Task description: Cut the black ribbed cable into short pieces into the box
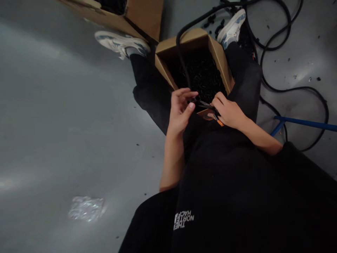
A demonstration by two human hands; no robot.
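Observation:
My left hand (182, 107) pinches the end of a black hose (181, 52) over the near edge of an open cardboard box (219, 58). My right hand (226, 109) is closed on a cutting tool (219, 120) with an orange and black handle. Its thin metal tip points left and touches or nearly touches the hose end. Many small black pieces (204, 72) fill the box below my hands. The exact jaw position is too small to tell.
Another cardboard box (147, 15) stands at the top. My legs and white shoes flank the filled box. Black hose loops lie on the right, near a blue metal bar (308, 122). A clear plastic bag (86, 208) lies on the floor, lower left.

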